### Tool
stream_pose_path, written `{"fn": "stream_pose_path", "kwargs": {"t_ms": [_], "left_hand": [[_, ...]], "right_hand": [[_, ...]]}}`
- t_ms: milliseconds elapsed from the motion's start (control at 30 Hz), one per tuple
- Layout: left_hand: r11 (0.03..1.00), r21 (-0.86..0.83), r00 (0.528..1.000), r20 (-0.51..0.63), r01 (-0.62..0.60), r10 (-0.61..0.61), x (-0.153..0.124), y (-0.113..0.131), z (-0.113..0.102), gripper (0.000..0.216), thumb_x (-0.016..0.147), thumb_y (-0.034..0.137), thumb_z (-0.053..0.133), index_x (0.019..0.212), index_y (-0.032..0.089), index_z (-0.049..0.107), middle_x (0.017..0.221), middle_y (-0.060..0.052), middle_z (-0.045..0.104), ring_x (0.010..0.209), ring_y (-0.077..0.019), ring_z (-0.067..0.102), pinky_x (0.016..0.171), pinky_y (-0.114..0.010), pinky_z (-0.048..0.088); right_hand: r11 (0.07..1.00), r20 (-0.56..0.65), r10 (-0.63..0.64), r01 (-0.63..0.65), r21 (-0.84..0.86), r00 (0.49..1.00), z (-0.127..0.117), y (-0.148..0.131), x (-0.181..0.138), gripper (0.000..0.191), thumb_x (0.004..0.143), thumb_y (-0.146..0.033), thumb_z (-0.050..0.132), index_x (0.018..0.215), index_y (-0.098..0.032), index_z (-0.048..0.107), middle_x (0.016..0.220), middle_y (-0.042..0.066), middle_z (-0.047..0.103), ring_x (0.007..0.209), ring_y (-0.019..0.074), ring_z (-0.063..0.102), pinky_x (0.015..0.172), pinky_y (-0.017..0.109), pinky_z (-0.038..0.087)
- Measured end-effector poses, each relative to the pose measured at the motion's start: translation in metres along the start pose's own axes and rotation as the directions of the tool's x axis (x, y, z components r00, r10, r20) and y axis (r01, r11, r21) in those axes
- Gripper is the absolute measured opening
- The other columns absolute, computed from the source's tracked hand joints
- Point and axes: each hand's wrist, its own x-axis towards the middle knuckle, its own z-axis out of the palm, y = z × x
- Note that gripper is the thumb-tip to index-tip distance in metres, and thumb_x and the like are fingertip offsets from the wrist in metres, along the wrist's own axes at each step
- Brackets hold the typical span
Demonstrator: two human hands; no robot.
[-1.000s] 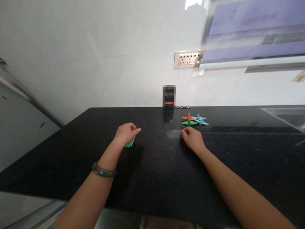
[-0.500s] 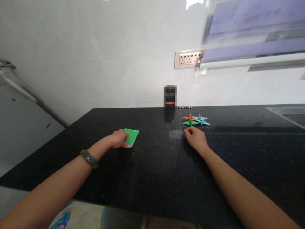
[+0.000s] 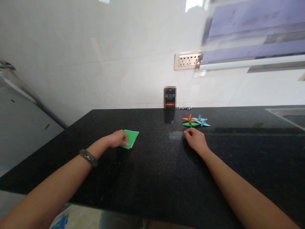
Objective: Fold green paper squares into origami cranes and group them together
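A small stack of square paper with a green sheet point(image 3: 132, 137) on top lies on the dark counter, left of centre. My left hand point(image 3: 117, 138), a bangle on its wrist, has thumb and curled fingers closed on the stack's left side, hiding part of it. Pale edges of other sheets show beneath the green one. On the right, my right hand point(image 3: 195, 138) rests on the counter with its fingers curled in and nothing visible in them. Just beyond it sit several folded paper cranes: an orange crane point(image 3: 189, 118), a green crane point(image 3: 190, 124) and light blue cranes point(image 3: 202, 121).
The black speckled counter point(image 3: 152, 171) runs to a white wall. Against the wall stands a blurred-out dark upright object point(image 3: 170, 98), with a beaded strap point(image 3: 184, 108) beside it. A socket panel point(image 3: 187, 60) is above. A sink edge point(image 3: 283, 119) shows at far right.
My left thumb has shifted from the lower edge of the green paper onto its face, and more of the near corner shows. My right hand stays in place.
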Motion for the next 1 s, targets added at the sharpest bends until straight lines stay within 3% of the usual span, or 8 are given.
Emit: {"fn": "stream_pose_path", "kwargs": {"t_ms": [167, 400, 500, 567, 667, 800, 1000], "left_hand": [[0.996, 0.078, 0.998, 0.054, 0.039, -0.043, 0.005, -0.002, 0.004, 0.025, 0.061, 0.042, 0.060, 0.061, 0.017, 0.059, 0.057, 0.001, 0.052, 0.057, -0.0146, 0.048, 0.052, -0.024, 0.029], [0.984, 0.100, 0.989, 0.005, 0.149, -0.150, 0.008, -0.006, 0.006, 0.040, 0.067, 0.040, 0.054, 0.099, 0.017, 0.054, 0.081, -0.004, 0.063, 0.073, -0.0185, 0.058, 0.058, -0.024, 0.038], [0.969, 0.122, 0.977, -0.023, 0.215, -0.214, 0.014, 0.001, 0.007, 0.047, 0.072, 0.053, 0.045, 0.096, 0.016, 0.057, 0.089, -0.010, 0.065, 0.080, -0.0228, 0.061, 0.062, -0.027, 0.041], [0.953, 0.141, 0.963, -0.020, 0.269, -0.269, 0.020, 0.009, 0.010, 0.065, 0.065, 0.068, 0.042, 0.094, 0.013, 0.060, 0.091, -0.016, 0.065, 0.082, -0.0287, 0.062, 0.063, -0.031, 0.042], [0.904, 0.179, 0.921, -0.048, 0.389, -0.387, 0.029, 0.023, 0.013, 0.082, 0.059, 0.077, 0.041, 0.104, 0.010, 0.059, 0.105, -0.024, 0.062, 0.095, -0.0361, 0.059, 0.072, -0.037, 0.044], [0.876, 0.164, 0.892, -0.065, 0.453, -0.448, 0.033, 0.033, 0.017, 0.081, 0.067, 0.076, 0.027, 0.109, 0.014, 0.059, 0.113, -0.023, 0.059, 0.102, -0.0365, 0.056, 0.077, -0.042, 0.043], [0.880, 0.174, 0.897, -0.108, 0.442, -0.429, 0.033, 0.039, 0.023, 0.064, 0.080, 0.061, 0.024, 0.111, 0.017, 0.058, 0.113, -0.021, 0.059, 0.105, -0.0344, 0.055, 0.079, -0.044, 0.043]], "right_hand": [[1.000, 0.002, 0.003, -0.003, -0.003, 1.000, 0.001, 0.000, 0.000, 0.022, 0.079, -0.032, 0.048, 0.076, -0.019, 0.064, 0.076, 0.005, 0.068, 0.074, 0.0186, 0.062, 0.065, 0.026, 0.039], [1.000, 0.003, 0.007, -0.007, -0.008, 1.000, 0.003, 0.000, 0.000, 0.021, 0.079, -0.033, 0.048, 0.075, -0.019, 0.063, 0.074, 0.004, 0.067, 0.073, 0.0186, 0.061, 0.064, 0.026, 0.038], [1.000, 0.005, 0.000, 0.000, -0.008, 1.000, 0.003, 0.000, 0.000, 0.020, 0.079, -0.033, 0.048, 0.075, -0.020, 0.063, 0.075, 0.004, 0.068, 0.074, 0.0185, 0.061, 0.065, 0.026, 0.038], [1.000, 0.005, -0.003, 0.003, -0.007, 1.000, 0.004, -0.001, 0.000, 0.020, 0.079, -0.033, 0.048, 0.075, -0.020, 0.063, 0.076, 0.004, 0.068, 0.074, 0.0185, 0.061, 0.065, 0.026, 0.038], [1.000, 0.005, -0.005, 0.005, -0.007, 1.000, 0.003, -0.001, 0.000, 0.020, 0.079, -0.033, 0.048, 0.075, -0.020, 0.063, 0.075, 0.004, 0.068, 0.073, 0.0185, 0.061, 0.064, 0.026, 0.038], [1.000, 0.005, -0.008, 0.008, -0.006, 1.000, 0.002, 0.000, -0.001, 0.020, 0.079, -0.033, 0.048, 0.074, -0.020, 0.062, 0.074, 0.004, 0.067, 0.072, 0.0180, 0.061, 0.064, 0.025, 0.038], [1.000, 0.008, -0.020, 0.020, -0.010, 1.000, 0.001, 0.000, -0.001, 0.021, 0.080, -0.033, 0.047, 0.076, -0.019, 0.064, 0.076, 0.005, 0.068, 0.074, 0.0185, 0.061, 0.065, 0.026, 0.038]]}}
